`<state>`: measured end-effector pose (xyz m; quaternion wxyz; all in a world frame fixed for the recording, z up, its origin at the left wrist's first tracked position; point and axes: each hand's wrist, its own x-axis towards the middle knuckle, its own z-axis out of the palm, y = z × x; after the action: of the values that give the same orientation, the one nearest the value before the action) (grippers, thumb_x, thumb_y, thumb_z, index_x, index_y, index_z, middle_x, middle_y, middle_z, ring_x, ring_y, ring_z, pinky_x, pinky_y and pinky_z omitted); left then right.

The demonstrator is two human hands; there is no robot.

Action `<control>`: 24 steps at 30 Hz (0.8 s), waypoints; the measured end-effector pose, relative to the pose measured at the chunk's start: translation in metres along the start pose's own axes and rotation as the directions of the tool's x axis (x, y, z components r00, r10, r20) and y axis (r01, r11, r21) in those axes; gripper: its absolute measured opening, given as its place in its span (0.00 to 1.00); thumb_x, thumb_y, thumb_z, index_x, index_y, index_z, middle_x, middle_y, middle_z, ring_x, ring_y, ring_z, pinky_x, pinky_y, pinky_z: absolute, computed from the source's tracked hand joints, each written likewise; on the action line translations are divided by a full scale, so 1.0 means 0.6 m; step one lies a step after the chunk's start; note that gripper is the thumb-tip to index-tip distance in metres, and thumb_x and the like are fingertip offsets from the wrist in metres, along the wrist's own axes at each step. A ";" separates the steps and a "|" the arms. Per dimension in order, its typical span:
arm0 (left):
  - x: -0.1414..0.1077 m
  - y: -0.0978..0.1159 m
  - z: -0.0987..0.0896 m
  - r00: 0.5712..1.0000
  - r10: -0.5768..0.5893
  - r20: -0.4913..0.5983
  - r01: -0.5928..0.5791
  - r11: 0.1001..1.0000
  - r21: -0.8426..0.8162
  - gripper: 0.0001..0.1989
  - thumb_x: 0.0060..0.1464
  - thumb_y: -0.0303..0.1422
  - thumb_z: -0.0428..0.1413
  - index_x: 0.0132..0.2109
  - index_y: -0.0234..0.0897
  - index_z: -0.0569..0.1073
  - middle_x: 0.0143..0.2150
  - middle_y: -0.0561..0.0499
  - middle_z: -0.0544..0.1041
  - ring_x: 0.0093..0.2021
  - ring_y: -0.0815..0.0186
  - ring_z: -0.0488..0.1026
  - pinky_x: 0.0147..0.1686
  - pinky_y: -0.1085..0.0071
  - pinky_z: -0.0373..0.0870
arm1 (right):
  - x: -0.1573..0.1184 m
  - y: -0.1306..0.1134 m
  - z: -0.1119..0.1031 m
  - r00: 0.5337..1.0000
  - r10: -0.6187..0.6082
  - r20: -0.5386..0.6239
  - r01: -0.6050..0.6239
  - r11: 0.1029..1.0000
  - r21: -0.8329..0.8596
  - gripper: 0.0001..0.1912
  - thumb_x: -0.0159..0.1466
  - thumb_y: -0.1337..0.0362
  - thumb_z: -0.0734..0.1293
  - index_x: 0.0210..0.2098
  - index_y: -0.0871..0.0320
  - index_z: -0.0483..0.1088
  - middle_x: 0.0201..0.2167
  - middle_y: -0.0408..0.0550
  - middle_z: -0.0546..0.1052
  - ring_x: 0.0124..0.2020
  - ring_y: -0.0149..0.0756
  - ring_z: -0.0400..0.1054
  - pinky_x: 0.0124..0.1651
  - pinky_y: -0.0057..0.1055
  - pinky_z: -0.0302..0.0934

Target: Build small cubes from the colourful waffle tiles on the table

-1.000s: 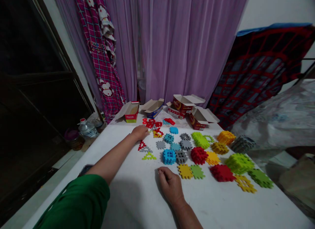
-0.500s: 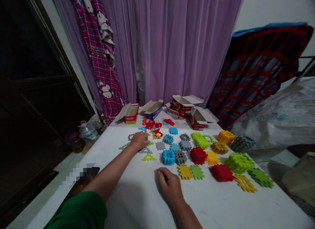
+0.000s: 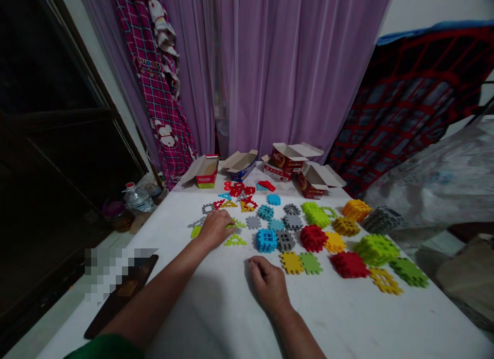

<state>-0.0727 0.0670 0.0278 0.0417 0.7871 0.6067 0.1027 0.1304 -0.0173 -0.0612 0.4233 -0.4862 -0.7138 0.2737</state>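
Note:
Over the flat interlocking plastic pieces at the table's left middle reaches my left hand (image 3: pixel 215 229), back upward, its fingers bent down and together. Whatever lies under them is hidden. Beside its fingertips are a lime openwork piece (image 3: pixel 239 222) and, nearer me, a lime triangular piece (image 3: pixel 235 239). Another lime piece (image 3: pixel 196 231) shows left of the wrist. My right hand (image 3: pixel 269 283) rests loosely curled on the white table, with nothing visible in it. Close to it lie a yellow square piece (image 3: pixel 292 263) and a green square piece (image 3: pixel 311 263).
Stacks of blue (image 3: pixel 266 240), dark red (image 3: pixel 313 238) and lime (image 3: pixel 376 249) pieces stand across the right half. Red pieces (image 3: pixel 237 189) lie farther back. Opened cardboard boxes, including a blue one (image 3: pixel 244 171), line the far edge. A phone-like dark slab (image 3: pixel 127 292) lies at left.
My left hand has drawn slightly back toward me, uncovering yellow and red pieces behind it. My right hand stays curled in place. The view has shifted a little.

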 end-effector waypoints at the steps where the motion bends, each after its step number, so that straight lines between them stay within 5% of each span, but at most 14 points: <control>1: -0.015 0.004 0.004 1.000 0.013 0.016 -0.013 1.000 -0.008 0.09 0.56 0.36 0.59 0.42 0.43 0.82 0.43 0.48 0.78 0.48 0.57 0.72 0.51 0.61 0.64 | 0.000 0.000 -0.001 1.000 0.002 0.003 -0.002 1.000 -0.001 0.16 0.66 0.59 0.59 0.35 0.56 0.78 0.23 0.43 0.79 0.24 0.31 0.73 0.30 0.22 0.62; 6: -0.055 0.014 0.025 0.998 0.028 0.065 -0.027 1.000 -0.005 0.08 0.57 0.35 0.58 0.41 0.42 0.81 0.45 0.47 0.77 0.50 0.56 0.70 0.52 0.58 0.63 | 0.001 -0.003 -0.004 1.000 0.003 0.003 -0.003 1.000 0.002 0.15 0.65 0.59 0.60 0.36 0.55 0.78 0.24 0.43 0.79 0.24 0.31 0.73 0.30 0.22 0.62; 24: -0.069 0.023 0.042 0.991 0.086 0.107 -0.086 0.996 -0.005 0.08 0.57 0.31 0.57 0.44 0.42 0.77 0.48 0.48 0.75 0.53 0.57 0.69 0.53 0.61 0.63 | 0.001 -0.005 -0.005 1.000 0.008 -0.001 -0.007 1.000 0.022 0.15 0.64 0.59 0.60 0.35 0.56 0.78 0.23 0.43 0.78 0.22 0.31 0.71 0.28 0.22 0.62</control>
<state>-0.0642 0.0251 0.0013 0.0699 0.8168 0.5692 0.0624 0.1317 -0.0182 -0.0571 0.4278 -0.4844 -0.7088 0.2827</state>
